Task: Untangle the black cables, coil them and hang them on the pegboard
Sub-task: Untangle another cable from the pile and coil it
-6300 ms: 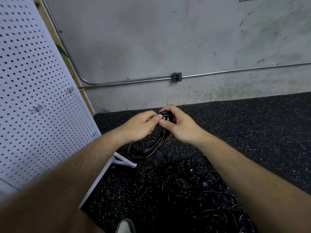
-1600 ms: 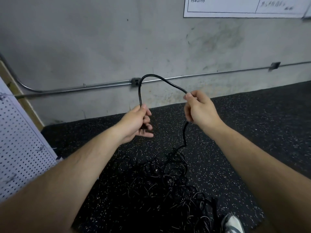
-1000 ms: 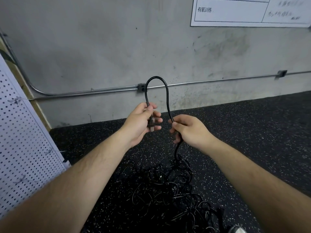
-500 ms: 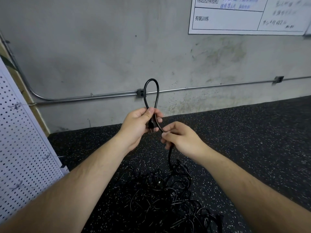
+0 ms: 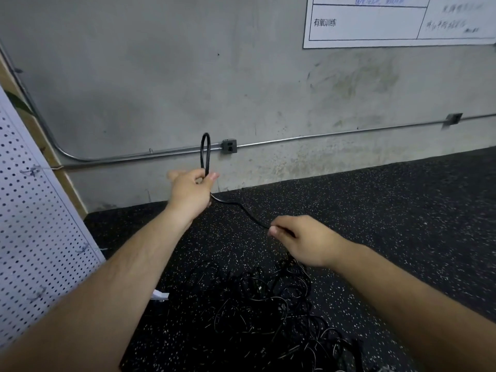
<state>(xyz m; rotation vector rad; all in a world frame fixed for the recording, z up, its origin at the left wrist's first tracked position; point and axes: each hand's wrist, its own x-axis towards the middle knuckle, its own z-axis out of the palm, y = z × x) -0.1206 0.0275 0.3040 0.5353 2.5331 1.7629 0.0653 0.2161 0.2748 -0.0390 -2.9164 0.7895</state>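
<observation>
White perforated pegboard (image 5: 40, 232) leans at far left, flat sheet with a regular hole grid and a few thin wire hooks (image 5: 31, 171) on it, none carrying anything. Left hand (image 5: 192, 190) is raised in front of the wall, grip closed around a narrow upright loop of smooth, round black cable (image 5: 205, 135); both legs of the loop are pinched between thumb and fingers. Behind it: rough grey concrete wall with a metal conduit (image 5: 308, 135) and a small grey outlet box (image 5: 229, 146). The cable exits the left hand and runs down-right in a slack line to the right hand (image 5: 306, 238), lower, grip curled, fingertips pinching the strand. Below the right hand the cable drops into a tangled pile of glossy black cables (image 5: 255, 299) on the black rubber floor (image 5: 389, 224) with white specks. Top right: white chart (image 5: 375, 25) on the wall, gridded, with handwriting.
</observation>
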